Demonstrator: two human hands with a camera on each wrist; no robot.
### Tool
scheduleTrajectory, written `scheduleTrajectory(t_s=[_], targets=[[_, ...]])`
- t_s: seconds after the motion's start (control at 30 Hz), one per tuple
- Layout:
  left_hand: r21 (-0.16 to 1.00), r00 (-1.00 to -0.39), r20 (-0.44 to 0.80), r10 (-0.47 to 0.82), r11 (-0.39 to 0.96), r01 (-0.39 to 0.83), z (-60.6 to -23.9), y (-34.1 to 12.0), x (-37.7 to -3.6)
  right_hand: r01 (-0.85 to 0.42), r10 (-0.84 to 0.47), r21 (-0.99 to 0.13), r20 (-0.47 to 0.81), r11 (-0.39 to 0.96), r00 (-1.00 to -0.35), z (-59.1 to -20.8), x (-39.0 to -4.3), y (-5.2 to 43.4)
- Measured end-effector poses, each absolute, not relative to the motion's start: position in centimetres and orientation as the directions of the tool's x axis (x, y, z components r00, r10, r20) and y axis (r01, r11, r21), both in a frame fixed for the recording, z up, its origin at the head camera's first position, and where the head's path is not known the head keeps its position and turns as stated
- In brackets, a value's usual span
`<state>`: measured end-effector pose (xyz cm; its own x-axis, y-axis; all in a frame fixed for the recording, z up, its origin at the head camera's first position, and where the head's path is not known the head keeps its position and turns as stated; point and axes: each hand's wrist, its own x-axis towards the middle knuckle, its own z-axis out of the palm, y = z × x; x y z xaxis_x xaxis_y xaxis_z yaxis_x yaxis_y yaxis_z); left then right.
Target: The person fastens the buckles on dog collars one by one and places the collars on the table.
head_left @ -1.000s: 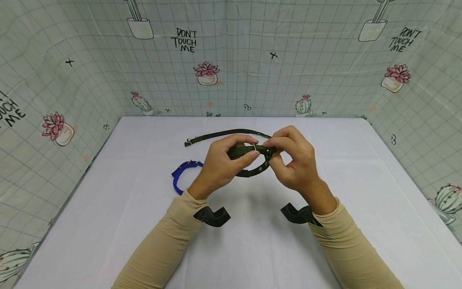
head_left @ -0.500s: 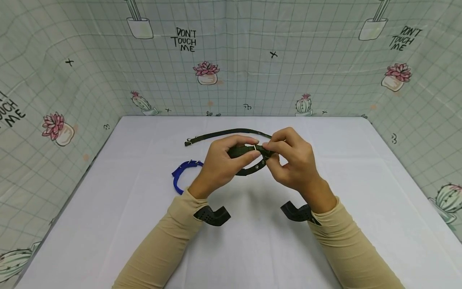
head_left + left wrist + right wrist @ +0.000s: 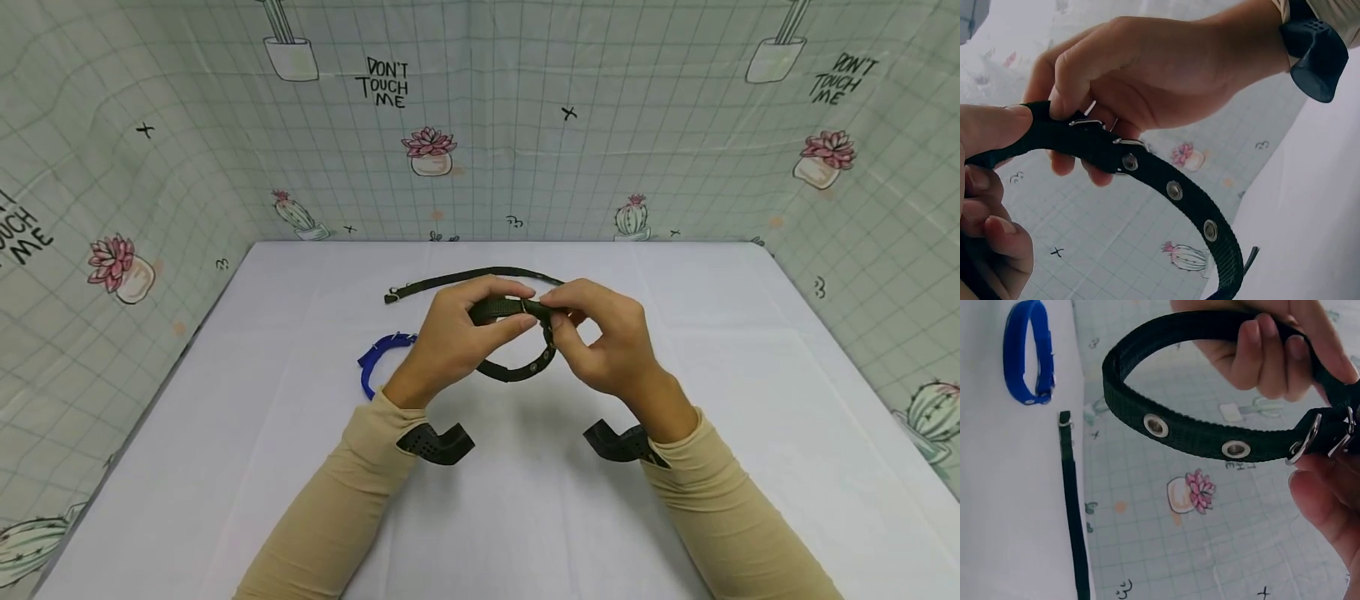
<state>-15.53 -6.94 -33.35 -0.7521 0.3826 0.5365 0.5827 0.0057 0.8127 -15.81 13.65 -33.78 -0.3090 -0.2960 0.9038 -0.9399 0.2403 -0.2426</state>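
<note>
Above the middle of the white table (image 3: 247,467), both hands hold a dark green collar (image 3: 517,371) bent into a loop. The left hand (image 3: 453,342) pinches the strap between thumb and fingers, and the right hand (image 3: 600,346) pinches it at the metal buckle (image 3: 1310,439), thumb and forefinger closed tight on it. Compared with a second ago, the loop hangs lower and rounder below the hands, showing more of its eyelets, and the right hand has dropped slightly. Left of the collar, a blue collar (image 3: 372,367) lies on the table, partly hidden behind the left hand. Beyond the collar, a second dark strap (image 3: 450,279) lies flat, its right end covered by the right hand. The buckle's pin is hard to make out from the head view, so whether it sits in an eyelet cannot be told.
</note>
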Motion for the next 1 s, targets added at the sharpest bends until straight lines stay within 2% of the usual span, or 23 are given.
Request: scheduleTrajectory(t_s=[0.27,0.33,0.4,0.57,0.87,1.0], targets=[[0.83,-0.814,0.481,0.326,0.131,0.543,-33.2,-7.2,-15.7,-0.89,-0.208,-0.43,0.866,0.154,-0.455,-33.4,-15.3,13.2],[0.829,-0.814,0.486,0.316,0.127,0.544,-33.2,-7.1,-15.7,-0.884,-0.19,-0.442,0.865,0.15,-0.465,-33.3,-15.2,13.1],[0.825,-0.809,0.499,0.311,0.115,0.553,-33.2,-7.1,-15.7,-0.891,-0.181,-0.409,0.878,0.199,-0.443,-33.2,-15.2,13.1],[0.795,-0.777,0.548,0.311,0.096,0.599,-33.1,-6.8,-15.6,-0.898,-0.188,-0.259,0.922,0.355,-0.34,-33.0,-15.2,12.9],[0.798,-0.778,0.541,0.318,0.099,0.595,-33.1,-6.8,-15.4,-0.892,-0.248,-0.119,0.937,0.437,-0.246,-33.3,-15.2,12.6],[0.782,-0.777,0.545,0.316,0.143,0.607,-33.1,-6.7,-15.4,-0.909,-0.246,-0.141,0.936,0.391,-0.251,-33.5,-15.1,12.4]])
